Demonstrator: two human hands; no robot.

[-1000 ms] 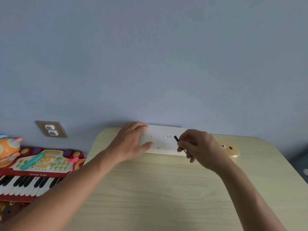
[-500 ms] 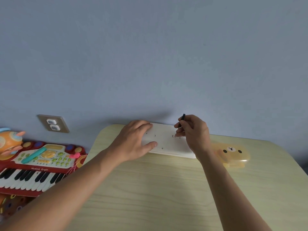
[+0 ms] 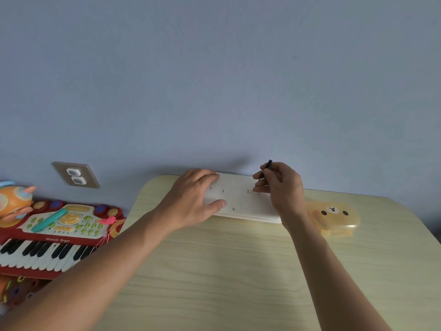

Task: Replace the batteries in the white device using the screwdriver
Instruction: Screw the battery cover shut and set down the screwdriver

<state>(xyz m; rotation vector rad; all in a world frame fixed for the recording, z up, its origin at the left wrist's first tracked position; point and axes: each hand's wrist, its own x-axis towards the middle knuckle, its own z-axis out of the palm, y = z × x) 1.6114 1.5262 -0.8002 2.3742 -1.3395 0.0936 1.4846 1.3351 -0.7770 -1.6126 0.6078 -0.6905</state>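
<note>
A long flat white device [image 3: 241, 199] lies face down at the far edge of the pale wooden table [image 3: 238, 271], against the blue wall. My left hand [image 3: 193, 199] presses flat on its left end, thumb along the near edge. My right hand [image 3: 281, 185] pinches a thin black screwdriver [image 3: 267, 165] nearly upright over the device's right half, near a small square mark [image 3: 249, 191]. The screwdriver's tip is hidden by my fingers.
A translucent yellow bear-face box [image 3: 334, 216] sits to the right of the device. Left of the table lie a red toy keyboard [image 3: 52, 237] and an orange toy [image 3: 14, 199]. A wall socket [image 3: 76, 175] is on the wall.
My right hand lifted from low over the device's near edge to its far side, turning the screwdriver upright. The left hand stayed on the device. The camera tilted slightly.
</note>
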